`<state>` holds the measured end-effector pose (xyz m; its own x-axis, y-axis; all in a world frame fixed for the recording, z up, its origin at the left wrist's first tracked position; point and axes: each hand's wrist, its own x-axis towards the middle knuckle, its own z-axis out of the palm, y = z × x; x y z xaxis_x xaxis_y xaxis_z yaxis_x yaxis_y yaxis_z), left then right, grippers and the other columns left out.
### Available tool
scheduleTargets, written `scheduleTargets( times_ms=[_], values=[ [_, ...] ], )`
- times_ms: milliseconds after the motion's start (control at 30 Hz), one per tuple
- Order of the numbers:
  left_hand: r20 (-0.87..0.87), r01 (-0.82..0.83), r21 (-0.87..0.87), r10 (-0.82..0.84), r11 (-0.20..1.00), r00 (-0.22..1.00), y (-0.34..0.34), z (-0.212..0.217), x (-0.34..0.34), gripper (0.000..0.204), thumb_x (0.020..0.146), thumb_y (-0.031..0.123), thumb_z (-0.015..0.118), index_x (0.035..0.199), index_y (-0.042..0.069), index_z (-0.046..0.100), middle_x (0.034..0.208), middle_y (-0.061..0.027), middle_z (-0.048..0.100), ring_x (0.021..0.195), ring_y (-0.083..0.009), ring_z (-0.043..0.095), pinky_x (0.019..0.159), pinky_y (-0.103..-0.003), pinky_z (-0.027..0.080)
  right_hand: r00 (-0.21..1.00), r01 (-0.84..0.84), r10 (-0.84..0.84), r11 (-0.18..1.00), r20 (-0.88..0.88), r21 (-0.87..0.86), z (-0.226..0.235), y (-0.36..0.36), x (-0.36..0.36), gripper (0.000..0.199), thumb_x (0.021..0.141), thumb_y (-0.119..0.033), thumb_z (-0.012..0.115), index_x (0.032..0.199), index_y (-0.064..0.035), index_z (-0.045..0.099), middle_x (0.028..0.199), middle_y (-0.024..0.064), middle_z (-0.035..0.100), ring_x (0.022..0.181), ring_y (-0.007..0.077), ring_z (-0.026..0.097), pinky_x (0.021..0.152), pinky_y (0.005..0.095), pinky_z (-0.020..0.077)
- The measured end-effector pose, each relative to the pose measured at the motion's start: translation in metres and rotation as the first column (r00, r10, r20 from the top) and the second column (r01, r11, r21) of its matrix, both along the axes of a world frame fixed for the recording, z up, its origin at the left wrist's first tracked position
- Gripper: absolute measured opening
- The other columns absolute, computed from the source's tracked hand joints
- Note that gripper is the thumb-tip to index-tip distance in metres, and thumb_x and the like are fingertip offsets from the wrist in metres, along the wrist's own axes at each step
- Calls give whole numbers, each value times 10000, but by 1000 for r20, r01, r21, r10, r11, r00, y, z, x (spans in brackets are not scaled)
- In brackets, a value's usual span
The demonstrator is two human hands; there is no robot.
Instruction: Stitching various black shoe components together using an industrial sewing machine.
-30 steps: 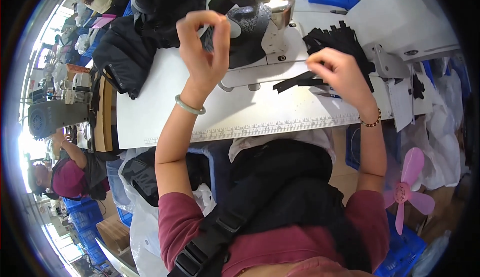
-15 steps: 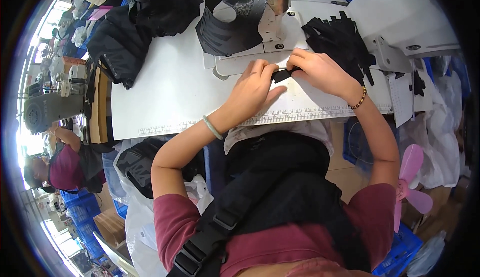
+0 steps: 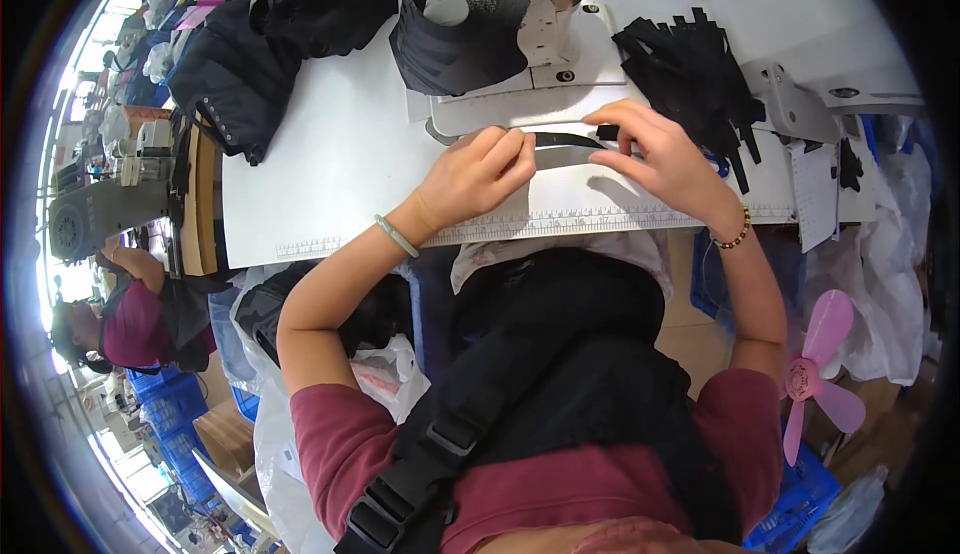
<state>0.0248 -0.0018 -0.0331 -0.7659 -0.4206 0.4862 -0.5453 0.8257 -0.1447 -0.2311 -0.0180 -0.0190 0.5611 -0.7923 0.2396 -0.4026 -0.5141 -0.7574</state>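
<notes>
A narrow black fabric strip [image 3: 568, 140] stretches between my hands above the white table, just in front of the sewing machine. My left hand [image 3: 482, 172] is closed in a fist around its left end. At its other end my right hand [image 3: 655, 152] has thumb and forefinger spread apart, with a short black end [image 3: 607, 133] showing beside the fingers. Just behind my right hand lies a pile of cut black strips [image 3: 690, 79]. A patterned dark grey fabric piece [image 3: 460, 49] is draped at the sewing machine [image 3: 562, 39].
Black bags [image 3: 235, 79] and dark fabric crowd the table's far left. A printed ruler [image 3: 560, 222] runs along the front edge. At right stand a white machine body [image 3: 810, 39], hanging paper [image 3: 812, 194] and a pink fan [image 3: 805, 379]. Another person [image 3: 135, 329] sits far left.
My left hand has moved slightly left and closed into a fist. The black strip now stretches out rightward from it. My right hand has shifted right, its thumb and fingers parting.
</notes>
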Motion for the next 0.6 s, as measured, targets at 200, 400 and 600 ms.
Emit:
scheduleTargets(
  times_ms=[200,400,600],
  values=[
    [100,41,73,-49,996,994,0,-9,7,224,748,72,588,970,45,570,910,-50,530,852,-155,551,679,-263,510,985,-132,78,915,-153,-381,-27,6,14,95,810,-76,612,786,-19,540,829,83,546,681,256,592,601,328,491],
    [-167,2,452,83,892,983,2,-14,15,279,820,102,611,1075,4,554,1004,-92,551,896,-197,575,761,-306,514,989,-37,14,988,-148,-151,-17,5,25,139,803,-100,624,882,-9,554,843,109,546,721,297,597,629,365,492],
    [-338,55,831,424,554,840,8,-7,12,263,830,113,629,1045,-27,571,1015,-123,548,834,-214,617,783,-295,509,973,-77,67,996,-220,-37,-14,-2,33,155,811,-120,619,924,-28,565,872,115,556,744,312,600,672,387,488]
  ],
)
